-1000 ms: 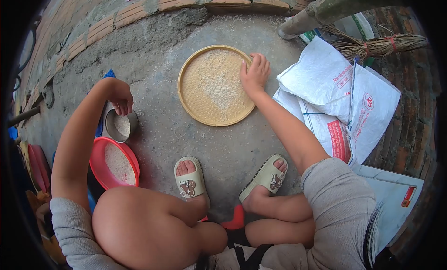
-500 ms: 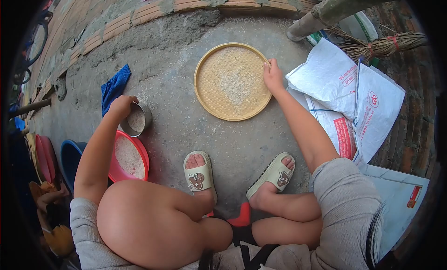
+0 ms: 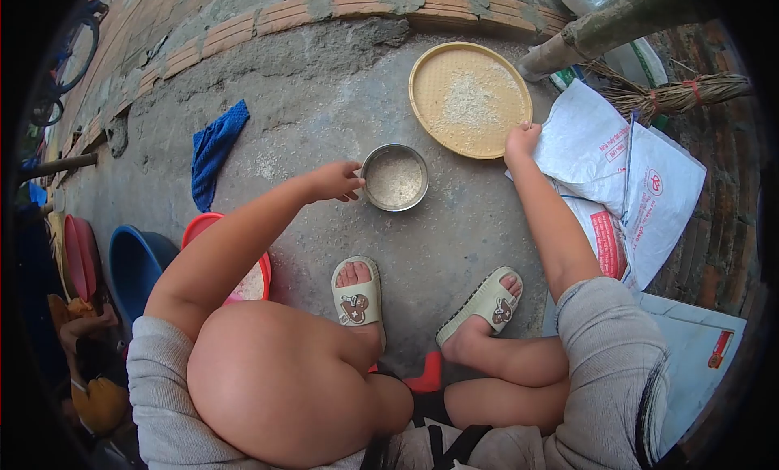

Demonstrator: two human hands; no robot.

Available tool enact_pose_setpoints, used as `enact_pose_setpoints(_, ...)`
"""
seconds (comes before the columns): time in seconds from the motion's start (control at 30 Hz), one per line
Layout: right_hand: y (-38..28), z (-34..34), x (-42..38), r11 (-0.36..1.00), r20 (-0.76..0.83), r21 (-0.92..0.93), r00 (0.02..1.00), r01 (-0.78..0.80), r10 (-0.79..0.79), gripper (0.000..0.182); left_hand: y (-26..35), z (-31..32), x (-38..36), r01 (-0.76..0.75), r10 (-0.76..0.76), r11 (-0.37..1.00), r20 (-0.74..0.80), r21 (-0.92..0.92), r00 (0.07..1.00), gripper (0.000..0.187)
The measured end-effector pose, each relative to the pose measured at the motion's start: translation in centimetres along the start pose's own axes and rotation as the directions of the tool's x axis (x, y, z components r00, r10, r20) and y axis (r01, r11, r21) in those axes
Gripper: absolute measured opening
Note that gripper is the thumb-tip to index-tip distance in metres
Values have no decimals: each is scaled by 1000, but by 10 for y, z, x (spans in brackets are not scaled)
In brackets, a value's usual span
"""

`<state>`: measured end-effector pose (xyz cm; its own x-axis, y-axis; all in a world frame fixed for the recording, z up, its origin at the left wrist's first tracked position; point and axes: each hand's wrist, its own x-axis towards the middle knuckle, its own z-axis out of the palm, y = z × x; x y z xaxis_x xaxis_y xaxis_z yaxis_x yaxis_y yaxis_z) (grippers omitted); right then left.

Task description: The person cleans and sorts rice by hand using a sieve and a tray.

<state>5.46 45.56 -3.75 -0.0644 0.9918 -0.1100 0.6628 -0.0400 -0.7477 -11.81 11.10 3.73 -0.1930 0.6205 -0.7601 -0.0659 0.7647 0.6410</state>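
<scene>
My right hand [image 3: 522, 140] grips the near right rim of a round woven winnowing tray [image 3: 430, 105], closed round its edge. Pale rice grains [image 3: 472, 101] lie spread over the middle of the tray. In front of my feet stands a round metal pot [image 3: 421, 163] holding more grains. My left hand [image 3: 337, 181] is at the pot's left rim with its fingers apart; whether the fingertips touch the metal is hard to tell.
A blue cloth [image 3: 217, 154] lies on the concrete at left. Behind my left arm are a red basin [image 3: 266, 267] with grains and a blue basin [image 3: 134, 263]. White sacks [image 3: 661, 194], a straw broom [image 3: 686, 91] and a post [image 3: 584, 36] stand right. Another person sits lower left.
My left hand has carried the metal pot from above the red basin rightward to the middle, and its fingers have loosened. My right hand has shifted the winnowing tray away and to the right.
</scene>
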Motion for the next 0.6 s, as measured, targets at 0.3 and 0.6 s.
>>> enact_pose_setpoints(0.3, 6, 9, -5, 991, 65, 10, 989, -130, 129, 30, -97, -131, -146, 207, -345, 415, -58, 886, 937, 78)
enact_pose_setpoints(0.6, -52, 28, -40, 909, 28, -392, 985, -144, 168, 49, -127, -126, -131, 157, -160, 157, -132, 975, 978, 29)
